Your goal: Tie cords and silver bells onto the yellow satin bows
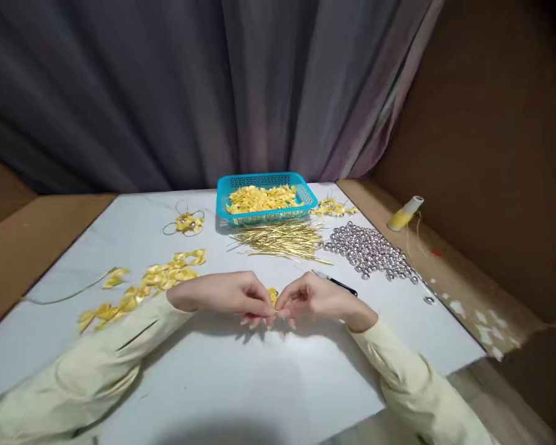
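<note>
My left hand (248,298) and my right hand (308,298) meet over the white tabletop, fingertips pinched close together. Between them shows a small yellow ribbon piece (272,295) with a shiny silver spot at its side. Both hands grip this piece, though the fingers cover most of it. Left of my left hand lies a scattered row of yellow ribbon pieces (151,281). Just beyond my right hand rests a black-handled tool (338,283) with a metal tip. Gold wire strips (285,240) are heaped past both hands.
A blue basket (266,216) of yellow pieces stands at the back. Silver beads (370,250) spread to the right, near a yellow thread spool (405,214). Yellow flowers with wire loops (189,222) lie back left, more yellow pieces (334,207) back right. Brown panels flank the table.
</note>
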`<action>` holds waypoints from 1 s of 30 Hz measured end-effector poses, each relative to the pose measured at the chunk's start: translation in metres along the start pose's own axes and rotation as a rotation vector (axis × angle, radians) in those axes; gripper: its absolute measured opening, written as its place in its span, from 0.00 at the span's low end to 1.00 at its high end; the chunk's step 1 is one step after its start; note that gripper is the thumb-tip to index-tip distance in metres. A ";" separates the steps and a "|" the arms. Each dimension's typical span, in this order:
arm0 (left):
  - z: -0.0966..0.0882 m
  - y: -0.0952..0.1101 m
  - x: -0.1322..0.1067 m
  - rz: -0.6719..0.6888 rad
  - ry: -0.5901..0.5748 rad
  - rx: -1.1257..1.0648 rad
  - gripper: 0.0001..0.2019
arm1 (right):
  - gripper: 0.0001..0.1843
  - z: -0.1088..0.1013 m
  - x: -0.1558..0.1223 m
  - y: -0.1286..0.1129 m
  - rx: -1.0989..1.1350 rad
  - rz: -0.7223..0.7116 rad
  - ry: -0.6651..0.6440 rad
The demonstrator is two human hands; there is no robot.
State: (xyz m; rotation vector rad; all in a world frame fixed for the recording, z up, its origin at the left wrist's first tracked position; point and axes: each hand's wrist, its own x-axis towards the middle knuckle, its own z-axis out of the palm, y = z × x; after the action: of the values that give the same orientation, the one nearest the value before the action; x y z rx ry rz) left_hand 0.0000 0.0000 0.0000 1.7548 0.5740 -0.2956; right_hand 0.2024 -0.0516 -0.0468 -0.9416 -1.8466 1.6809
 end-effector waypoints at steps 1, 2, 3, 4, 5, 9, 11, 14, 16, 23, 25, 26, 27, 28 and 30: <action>0.000 0.000 0.000 0.000 0.003 -0.006 0.12 | 0.11 0.000 0.000 -0.001 0.004 0.035 -0.022; 0.000 0.000 0.000 0.001 0.009 -0.014 0.12 | 0.11 0.000 -0.001 -0.002 -0.003 0.052 -0.027; -0.001 0.000 0.000 0.002 0.018 -0.025 0.12 | 0.12 0.001 -0.002 -0.003 -0.020 0.052 -0.017; -0.002 0.000 0.000 0.004 0.030 -0.039 0.12 | 0.11 0.002 -0.002 -0.005 -0.048 0.034 0.008; -0.003 0.000 0.000 0.004 0.047 -0.054 0.11 | 0.11 0.003 -0.003 -0.007 -0.087 -0.001 0.049; -0.010 -0.001 -0.003 0.018 0.111 -0.164 0.11 | 0.15 0.012 -0.005 -0.014 -0.321 -0.285 0.338; -0.013 -0.001 -0.003 0.019 0.145 -0.262 0.11 | 0.14 0.017 -0.005 -0.014 -0.434 -0.394 0.461; -0.012 -0.001 -0.002 0.002 0.210 -0.436 0.10 | 0.11 0.022 -0.005 -0.011 -0.605 -0.489 0.584; -0.011 -0.001 0.000 -0.022 0.223 -0.521 0.09 | 0.10 0.023 -0.004 -0.008 -0.700 -0.519 0.631; -0.007 -0.002 0.006 -0.037 0.225 -0.626 0.10 | 0.10 0.022 -0.001 -0.001 -0.949 -0.586 0.698; -0.007 -0.004 0.006 -0.040 0.222 -0.651 0.11 | 0.10 0.022 -0.001 0.000 -1.007 -0.613 0.718; -0.006 -0.004 0.006 -0.040 0.219 -0.658 0.12 | 0.10 0.022 -0.001 0.000 -1.030 -0.621 0.721; -0.006 -0.005 0.006 -0.042 0.215 -0.660 0.13 | 0.10 0.022 -0.001 0.000 -1.049 -0.625 0.719; -0.006 -0.005 0.007 -0.044 0.211 -0.660 0.13 | 0.10 0.022 -0.001 0.000 -1.062 -0.628 0.716; -0.005 -0.006 0.007 -0.045 0.209 -0.658 0.13 | 0.11 0.022 -0.002 -0.001 -1.078 -0.626 0.707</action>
State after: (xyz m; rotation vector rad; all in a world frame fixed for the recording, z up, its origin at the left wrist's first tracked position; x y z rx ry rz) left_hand 0.0022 0.0078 -0.0067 1.1400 0.7603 0.0524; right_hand 0.1874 -0.0676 -0.0491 -0.9603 -2.1051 -0.1233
